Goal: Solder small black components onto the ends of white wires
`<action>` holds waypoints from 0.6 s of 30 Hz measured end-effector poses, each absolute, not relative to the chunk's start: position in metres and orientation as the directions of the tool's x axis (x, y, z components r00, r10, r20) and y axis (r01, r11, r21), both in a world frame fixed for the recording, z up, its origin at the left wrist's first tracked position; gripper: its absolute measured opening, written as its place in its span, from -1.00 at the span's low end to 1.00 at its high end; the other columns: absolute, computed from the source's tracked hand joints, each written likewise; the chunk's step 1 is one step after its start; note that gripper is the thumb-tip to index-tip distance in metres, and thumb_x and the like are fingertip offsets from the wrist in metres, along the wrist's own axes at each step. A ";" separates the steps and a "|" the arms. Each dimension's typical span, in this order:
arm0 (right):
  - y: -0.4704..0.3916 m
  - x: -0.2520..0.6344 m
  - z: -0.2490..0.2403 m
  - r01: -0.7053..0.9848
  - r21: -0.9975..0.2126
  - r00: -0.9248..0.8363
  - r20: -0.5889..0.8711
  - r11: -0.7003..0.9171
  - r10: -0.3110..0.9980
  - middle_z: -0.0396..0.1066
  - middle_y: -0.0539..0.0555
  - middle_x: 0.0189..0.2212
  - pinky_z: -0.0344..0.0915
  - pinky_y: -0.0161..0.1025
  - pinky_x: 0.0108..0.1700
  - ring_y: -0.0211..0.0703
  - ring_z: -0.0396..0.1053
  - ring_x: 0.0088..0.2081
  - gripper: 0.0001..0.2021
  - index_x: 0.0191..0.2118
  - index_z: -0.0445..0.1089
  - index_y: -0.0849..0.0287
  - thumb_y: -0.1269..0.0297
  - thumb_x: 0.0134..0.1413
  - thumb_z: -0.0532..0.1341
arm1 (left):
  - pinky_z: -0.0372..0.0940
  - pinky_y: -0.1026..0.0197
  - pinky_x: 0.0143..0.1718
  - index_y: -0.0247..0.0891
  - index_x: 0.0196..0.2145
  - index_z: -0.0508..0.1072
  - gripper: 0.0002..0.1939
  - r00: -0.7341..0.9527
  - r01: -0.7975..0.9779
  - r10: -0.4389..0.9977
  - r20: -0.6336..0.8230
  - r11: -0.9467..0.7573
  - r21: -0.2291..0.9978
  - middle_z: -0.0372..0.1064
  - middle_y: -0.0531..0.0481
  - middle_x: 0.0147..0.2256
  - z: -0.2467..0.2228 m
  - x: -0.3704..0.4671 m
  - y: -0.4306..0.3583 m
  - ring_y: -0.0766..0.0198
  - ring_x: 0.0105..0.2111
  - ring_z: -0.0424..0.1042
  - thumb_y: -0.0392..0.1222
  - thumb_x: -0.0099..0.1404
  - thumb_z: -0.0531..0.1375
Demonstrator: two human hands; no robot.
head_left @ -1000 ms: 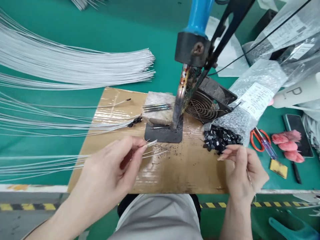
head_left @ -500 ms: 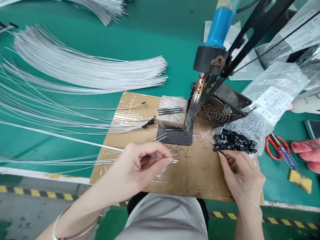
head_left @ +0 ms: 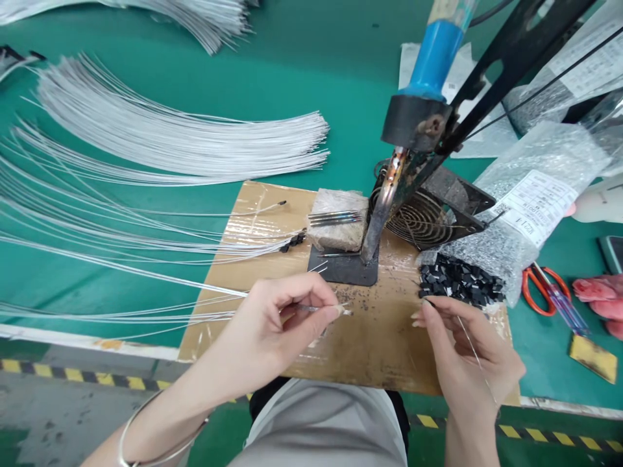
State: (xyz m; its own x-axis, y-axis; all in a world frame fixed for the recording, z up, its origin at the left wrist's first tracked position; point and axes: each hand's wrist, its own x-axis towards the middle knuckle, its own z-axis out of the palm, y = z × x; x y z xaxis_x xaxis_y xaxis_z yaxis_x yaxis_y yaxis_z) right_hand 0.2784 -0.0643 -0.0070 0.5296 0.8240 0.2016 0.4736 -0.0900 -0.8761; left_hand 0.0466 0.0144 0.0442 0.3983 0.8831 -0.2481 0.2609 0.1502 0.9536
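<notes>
My left hand (head_left: 287,324) is closed in a pinch around several thin white wires (head_left: 214,316), whose bared ends stick out past the thumb. My right hand (head_left: 470,347) is closed too, with thumb and forefinger on a small black part (head_left: 427,302), mostly hidden by the fingertips. A thin silvery strand like solder wire (head_left: 470,337) runs through that hand and trails over the palm side. Just behind its fingers lies a pile of small black parts (head_left: 460,280). The soldering iron (head_left: 384,207), clamped on a stand, points down between and beyond the hands.
Wires with black ends (head_left: 292,242) lie beside a wrapped block (head_left: 337,233) on the brown cardboard (head_left: 379,357). A large white wire bundle (head_left: 185,143) rests behind. To the right are a fan (head_left: 423,214), a bubble-wrap bag (head_left: 540,175), orange-handled scissors (head_left: 538,292) and a yellow sponge (head_left: 592,358).
My right hand has drawn slightly away from the pile of black parts, towards me, with its fingers pinched. My left hand keeps its grip on the wires and has hardly moved.
</notes>
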 end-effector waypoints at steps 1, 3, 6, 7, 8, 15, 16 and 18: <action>-0.063 0.275 -0.005 0.466 -0.882 0.515 0.203 -0.073 0.833 0.58 -0.03 -0.45 0.49 -0.28 -0.35 -0.24 0.53 -0.49 -0.92 -0.22 0.64 0.09 0.32 0.14 0.46 | 0.12 0.38 -0.56 -0.25 -0.43 0.52 -0.83 0.390 0.265 0.889 -0.242 0.143 0.954 0.34 0.09 -0.56 0.044 0.047 0.014 0.39 -0.56 0.22 -0.24 0.34 0.24; -0.062 0.269 -0.001 0.444 -0.895 0.498 0.196 -0.054 0.845 0.55 -0.06 -0.48 0.45 -0.30 -0.38 -0.27 0.49 -0.52 -0.96 -0.25 0.64 0.08 0.33 0.16 0.44 | 0.12 0.37 -0.56 -0.25 -0.44 0.51 -0.82 0.375 0.277 0.898 -0.228 0.126 0.953 0.35 0.09 -0.56 0.044 0.047 0.013 0.38 -0.56 0.24 -0.25 0.34 0.23; -0.062 0.263 0.001 0.414 -0.908 0.501 0.169 -0.063 0.849 0.53 -0.07 -0.50 0.40 -0.32 -0.43 -0.29 0.45 -0.53 -0.97 -0.27 0.63 0.09 0.32 0.16 0.45 | 0.13 0.37 -0.54 -0.24 -0.44 0.52 -0.82 0.359 0.280 0.911 -0.203 0.102 0.955 0.37 0.09 -0.55 0.044 0.047 0.013 0.38 -0.54 0.26 -0.28 0.35 0.23; -0.061 0.261 0.001 0.411 -0.909 0.501 0.166 -0.065 0.849 0.52 -0.06 -0.50 0.38 -0.33 -0.45 -0.29 0.44 -0.53 -0.97 -0.27 0.63 0.09 0.32 0.16 0.45 | 0.13 0.37 -0.53 -0.23 -0.43 0.52 -0.82 0.359 0.275 0.913 -0.194 0.095 0.957 0.38 0.09 -0.54 0.043 0.047 0.012 0.38 -0.53 0.27 -0.28 0.36 0.23; -0.061 0.260 0.001 0.410 -0.910 0.495 0.166 -0.061 0.853 0.51 -0.06 -0.49 0.36 -0.33 -0.47 -0.30 0.43 -0.53 -0.98 -0.28 0.63 0.10 0.33 0.16 0.45 | 0.13 0.37 -0.53 -0.23 -0.42 0.53 -0.82 0.359 0.269 0.914 -0.187 0.090 0.959 0.38 0.10 -0.54 0.043 0.048 0.012 0.38 -0.53 0.27 -0.28 0.37 0.23; -0.056 0.251 0.005 0.384 -0.922 0.420 0.128 -0.048 0.899 0.50 -0.06 -0.48 0.36 -0.32 -0.45 -0.29 0.41 -0.51 -0.96 -0.28 0.61 0.09 0.37 0.20 0.40 | 0.14 0.36 -0.50 -0.22 -0.41 0.52 -0.82 0.344 0.249 0.924 -0.166 0.081 0.965 0.38 0.12 -0.52 0.041 0.048 0.012 0.39 -0.51 0.28 -0.29 0.39 0.23; -0.056 0.250 0.006 0.373 -0.926 0.427 0.110 -0.064 0.898 0.50 -0.06 -0.48 0.36 -0.31 -0.45 -0.27 0.41 -0.51 -0.96 -0.28 0.61 0.09 0.36 0.20 0.40 | 0.14 0.36 -0.50 -0.22 -0.40 0.52 -0.82 0.347 0.250 0.924 -0.163 0.076 0.965 0.38 0.12 -0.52 0.041 0.048 0.012 0.39 -0.51 0.28 -0.30 0.39 0.23; -0.056 0.248 0.007 0.351 -0.932 0.447 0.083 -0.089 0.891 0.49 -0.04 -0.48 0.34 -0.31 -0.47 -0.25 0.42 -0.49 -0.97 -0.29 0.61 0.09 0.33 0.20 0.40 | 0.13 0.34 -0.50 -0.22 -0.41 0.53 -0.82 0.353 0.256 0.921 -0.163 0.073 0.964 0.38 0.12 -0.53 0.040 0.048 0.012 0.39 -0.52 0.27 -0.30 0.38 0.23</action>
